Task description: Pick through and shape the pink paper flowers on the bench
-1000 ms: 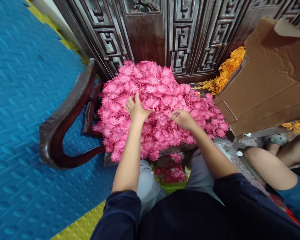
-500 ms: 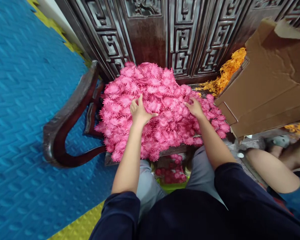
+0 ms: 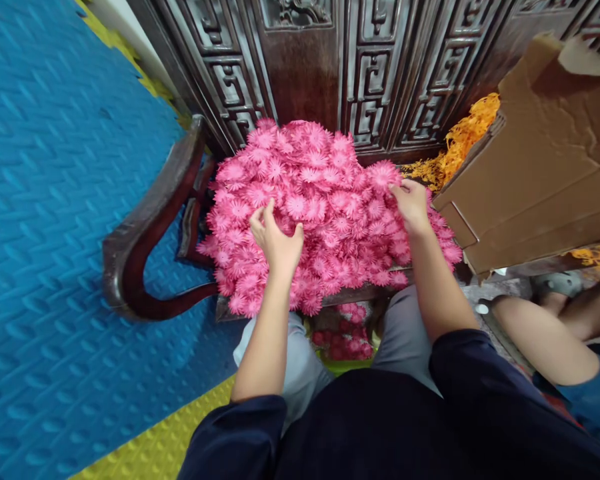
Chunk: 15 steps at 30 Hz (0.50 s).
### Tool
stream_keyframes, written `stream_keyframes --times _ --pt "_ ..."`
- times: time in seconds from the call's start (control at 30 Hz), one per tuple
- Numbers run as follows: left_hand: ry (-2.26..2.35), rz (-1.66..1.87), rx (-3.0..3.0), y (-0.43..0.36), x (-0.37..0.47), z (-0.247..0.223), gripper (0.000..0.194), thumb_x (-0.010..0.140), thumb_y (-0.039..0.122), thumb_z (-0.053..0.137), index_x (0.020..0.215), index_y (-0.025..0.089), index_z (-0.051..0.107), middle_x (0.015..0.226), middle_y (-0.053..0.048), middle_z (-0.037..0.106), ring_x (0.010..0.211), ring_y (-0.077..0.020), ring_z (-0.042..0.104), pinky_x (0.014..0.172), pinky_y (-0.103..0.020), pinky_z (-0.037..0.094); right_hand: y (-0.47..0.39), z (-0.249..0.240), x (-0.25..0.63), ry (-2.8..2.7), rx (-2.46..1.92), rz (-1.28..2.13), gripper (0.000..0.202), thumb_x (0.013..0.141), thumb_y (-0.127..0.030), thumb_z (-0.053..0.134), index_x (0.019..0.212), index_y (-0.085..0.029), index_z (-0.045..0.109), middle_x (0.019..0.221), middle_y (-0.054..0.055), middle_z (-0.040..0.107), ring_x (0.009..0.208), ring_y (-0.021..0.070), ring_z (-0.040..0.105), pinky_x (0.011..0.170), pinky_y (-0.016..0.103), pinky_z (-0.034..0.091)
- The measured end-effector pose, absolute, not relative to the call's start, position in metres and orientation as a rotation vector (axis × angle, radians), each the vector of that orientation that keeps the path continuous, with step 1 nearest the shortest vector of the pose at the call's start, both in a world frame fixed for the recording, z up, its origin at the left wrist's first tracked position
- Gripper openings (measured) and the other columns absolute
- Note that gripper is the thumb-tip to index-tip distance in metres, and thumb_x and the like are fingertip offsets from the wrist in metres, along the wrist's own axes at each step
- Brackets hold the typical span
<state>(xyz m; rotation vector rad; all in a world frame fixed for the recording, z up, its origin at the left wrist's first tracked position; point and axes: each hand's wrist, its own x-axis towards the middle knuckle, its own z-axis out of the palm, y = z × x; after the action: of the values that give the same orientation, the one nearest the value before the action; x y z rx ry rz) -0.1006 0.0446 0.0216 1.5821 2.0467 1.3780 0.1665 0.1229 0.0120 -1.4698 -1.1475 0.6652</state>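
A large heap of pink artificial flower heads (image 3: pixel 320 200) covers the seat of a dark wooden bench. Over the middle of the heap, my left hand (image 3: pixel 280 243) is open, with thumb and fingers apart and nothing between them. My right hand (image 3: pixel 411 203) pinches one pink flower (image 3: pixel 384 175) at the heap's right side. The flower is raised a little and faces up.
A curved armrest (image 3: pixel 123 260) borders the heap on the left. To the right stands a cardboard box (image 3: pixel 545 167), with orange petals (image 3: pixel 473 130) behind it. More pink flowers (image 3: pixel 347 337) lie below, between my knees. Another person's bare leg (image 3: pixel 545 337) is at far right.
My right hand has moved up and right and now has a pink flower in its fingers. My left hand has shifted slightly left and stays open.
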Motion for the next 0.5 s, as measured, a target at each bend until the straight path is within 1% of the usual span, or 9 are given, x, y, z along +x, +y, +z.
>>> stream_keyframes --times 0.07,0.17,0.23,0.3,0.37,0.4,0.47,0.5 --pt "2.026 1.490 1.519 0.028 -0.093 0.018 0.053 0.068 0.013 0.064 0.119 0.021 0.051 0.122 -0.010 0.043 0.124 -0.0258 0.040 0.112 -0.044 0.026 0.123 0.018 0.162 -1.160 -1.480 0.650 0.023 0.071 -0.010 0.054 0.053 -0.017 0.043 0.050 -0.008 0.035 0.048 0.0051 0.030 0.051 0.022 0.022" --pt "1.954 1.625 1.329 0.011 -0.083 0.009 0.041 0.071 0.013 0.058 0.112 0.020 0.053 0.117 -0.009 0.046 0.120 -0.0225 0.043 0.110 -0.039 0.029 0.130 0.031 0.153 -1.214 -1.516 0.622 0.028 0.072 -0.008 0.054 0.050 -0.018 0.040 0.049 -0.008 0.033 0.048 0.0056 0.030 0.051 0.022 0.023" --pt "1.956 1.698 1.128 0.007 -0.080 0.002 0.038 0.071 0.011 0.056 0.108 0.019 0.053 0.115 -0.008 0.047 0.117 -0.0213 0.044 0.109 -0.036 0.030 0.140 0.049 0.144 -1.297 -1.516 0.545 0.030 0.073 -0.007 0.054 0.050 -0.019 0.039 0.048 -0.008 0.031 0.049 0.0059 0.029 0.051 0.023 0.024" --pt "1.990 1.743 0.929 0.009 -0.080 -0.003 0.039 0.070 0.008 0.054 0.108 0.019 0.052 0.117 -0.009 0.046 0.118 -0.0212 0.043 0.109 -0.036 0.029 0.155 0.075 0.131 -1.409 -1.503 0.391 0.032 0.073 -0.006 0.055 0.049 -0.019 0.038 0.050 -0.008 0.030 0.050 0.0057 0.028 0.054 0.023 0.027" --pt "2.018 1.769 0.785 0.014 -0.082 -0.004 0.042 0.070 0.006 0.053 0.109 0.019 0.051 0.121 -0.009 0.044 0.121 -0.0212 0.041 0.110 -0.035 0.027 0.172 0.102 0.115 -1.452 -1.458 0.315 0.032 0.072 -0.005 0.055 0.049 -0.019 0.038 0.053 -0.007 0.033 0.054 0.0050 0.030 0.059 0.022 0.030" --pt "2.026 1.780 0.741 0.017 -0.084 -0.005 0.042 0.070 0.005 0.053 0.110 0.019 0.050 0.122 -0.010 0.043 0.121 -0.0212 0.040 0.110 -0.035 0.026 0.181 0.113 0.106 -1.493 -1.391 0.239 0.026 0.072 -0.006 0.054 0.053 -0.018 0.041 0.057 -0.006 0.037 0.057 0.0051 0.034 0.061 0.022 0.032" --pt "2.036 1.806 0.702 0.022 -0.088 -0.004 0.042 0.069 0.004 0.052 0.109 0.018 0.051 0.123 -0.010 0.043 0.122 -0.0211 0.039 0.111 -0.034 0.025 0.198 0.123 0.085 -1.578 -1.307 0.115 0.008 0.076 -0.011 0.049 0.070 -0.015 0.052 0.069 -0.002 0.050 0.066 0.0068 0.045 0.068 0.022 0.038" --pt "2.040 1.820 0.697 0.024 -0.090 -0.004 0.042 0.069 0.004 0.052 0.109 0.017 0.052 0.123 -0.011 0.043 0.122 -0.0210 0.039 0.111 -0.034 0.025 0.204 0.122 0.074 -1.644 -1.307 0.053 0.008 0.077 -0.012 0.047 0.075 -0.015 0.054 0.074 -0.001 0.053 0.069 0.0082 0.048 0.072 0.024 0.040"
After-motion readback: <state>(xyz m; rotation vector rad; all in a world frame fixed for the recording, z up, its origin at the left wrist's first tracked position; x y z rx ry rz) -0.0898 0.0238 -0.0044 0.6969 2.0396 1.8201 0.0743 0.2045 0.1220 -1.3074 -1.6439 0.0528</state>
